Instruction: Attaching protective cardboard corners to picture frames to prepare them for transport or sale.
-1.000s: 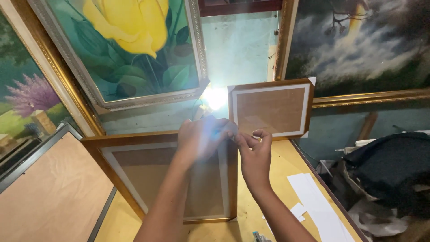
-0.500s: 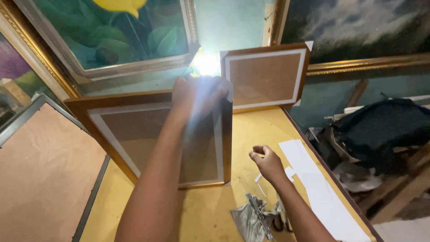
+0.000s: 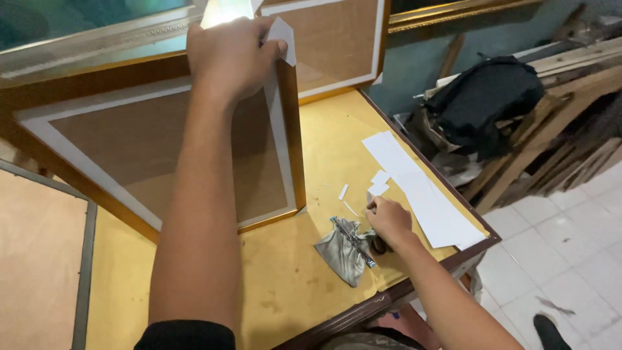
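A brown picture frame (image 3: 288, 149) with a white inner border stands tilted on the yellow table (image 3: 291, 279), its back facing me. My left hand (image 3: 230, 55) grips its top right corner, over a white paper piece (image 3: 282, 32) folded there. My right hand (image 3: 387, 220) rests low on the table by small white paper scraps (image 3: 378, 183), fingers curled; whether it holds anything is hidden. A crumpled grey cloth (image 3: 340, 249) with a thin strip across it lies just left of that hand.
Long white paper strips (image 3: 421, 194) lie near the table's right edge. A second brown frame (image 3: 337, 45) leans at the back. A board in a grey frame (image 3: 39, 259) is at the left. Black bag (image 3: 483, 104) and wooden slats (image 3: 570, 142) sit right, above white floor tiles.
My right hand left the frame's top corner and dropped to the table beside the cloth and paper scraps. My view tilted downward. My left hand kept its hold on the frame corner.
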